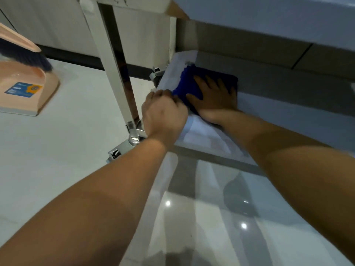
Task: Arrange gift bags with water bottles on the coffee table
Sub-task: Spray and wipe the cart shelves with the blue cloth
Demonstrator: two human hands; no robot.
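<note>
while the left hand (165,110) grips its near edge, the right hand (215,96) lies flat on the blue gift bags (189,83).

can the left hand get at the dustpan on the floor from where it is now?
Probably yes. The left hand is curled at the near edge of the blue stack on the low shelf. A table leg stands between it and the dustpan; open floor lets the arm swing round it.

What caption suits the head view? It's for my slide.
Both hands reach a blue stack on the lower shelf.
</note>
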